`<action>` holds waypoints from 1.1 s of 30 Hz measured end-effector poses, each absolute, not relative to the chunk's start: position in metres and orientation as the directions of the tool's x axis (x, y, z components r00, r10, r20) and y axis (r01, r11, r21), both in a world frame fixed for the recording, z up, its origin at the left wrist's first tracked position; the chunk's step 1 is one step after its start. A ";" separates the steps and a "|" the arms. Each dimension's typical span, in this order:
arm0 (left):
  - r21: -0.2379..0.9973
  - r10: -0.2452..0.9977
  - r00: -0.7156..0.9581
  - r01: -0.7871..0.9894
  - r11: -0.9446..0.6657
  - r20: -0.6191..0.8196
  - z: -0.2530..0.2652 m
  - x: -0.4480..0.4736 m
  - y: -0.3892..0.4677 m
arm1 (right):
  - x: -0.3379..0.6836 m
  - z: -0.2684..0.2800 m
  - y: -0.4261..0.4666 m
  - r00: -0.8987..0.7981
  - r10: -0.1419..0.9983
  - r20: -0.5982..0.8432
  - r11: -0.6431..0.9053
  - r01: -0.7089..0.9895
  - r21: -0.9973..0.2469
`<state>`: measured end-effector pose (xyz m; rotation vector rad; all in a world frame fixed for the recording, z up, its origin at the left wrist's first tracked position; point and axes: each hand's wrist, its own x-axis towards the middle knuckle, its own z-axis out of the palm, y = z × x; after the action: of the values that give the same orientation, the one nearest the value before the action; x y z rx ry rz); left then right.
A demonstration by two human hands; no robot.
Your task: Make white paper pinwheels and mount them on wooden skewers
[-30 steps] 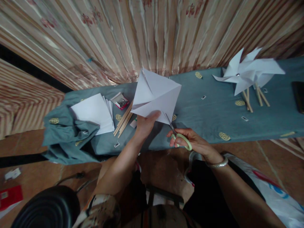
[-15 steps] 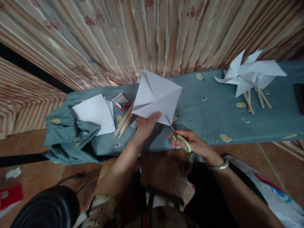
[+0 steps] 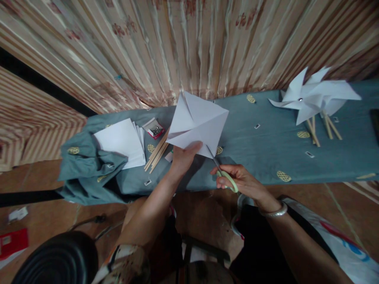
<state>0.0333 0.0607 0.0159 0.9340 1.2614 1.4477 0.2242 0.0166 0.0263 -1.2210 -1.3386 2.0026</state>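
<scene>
A square sheet of white paper (image 3: 201, 118) is raised over the cloth-covered table, with slits running in from its corners. My left hand (image 3: 185, 157) pinches its near edge, thumb on top and the other fingers hidden beneath. In my right hand (image 3: 237, 179) are scissors (image 3: 227, 180) with pale green handles. Their blades lie at the paper's near right corner, looking nearly closed. Just left of the paper are several wooden sticks (image 3: 156, 154) and a small open box of metal pins (image 3: 154, 129).
A stack of white paper (image 3: 121, 144) lies on the left of the blue-green tablecloth (image 3: 260, 150). White paper pinwheels (image 3: 310, 96) on wooden sticks rest at the far right. A striped curtain (image 3: 195, 47) hangs behind the table. A black round object (image 3: 59, 260) stands at the lower left.
The whole view has shifted slightly, with things sitting a little lower and further right. Both hands, paper and scissors keep nearly the same arrangement.
</scene>
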 end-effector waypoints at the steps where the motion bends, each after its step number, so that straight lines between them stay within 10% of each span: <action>1: 0.984 0.969 -0.243 -0.178 -0.004 -0.040 0.016 0.033 0.061 | 0.224 0.026 0.017 -0.513 0.745 -0.427 -0.435 0.113 -0.893; 33: 0.986 0.970 -0.228 -0.160 0.050 -0.086 0.021 0.041 0.054 | 0.219 0.023 0.016 -0.472 0.768 -0.433 -0.449 0.087 -0.890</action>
<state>0.0406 0.0540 0.0206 0.9231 1.2931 1.3951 0.2193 0.0161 0.0230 -1.2494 -1.2849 1.9704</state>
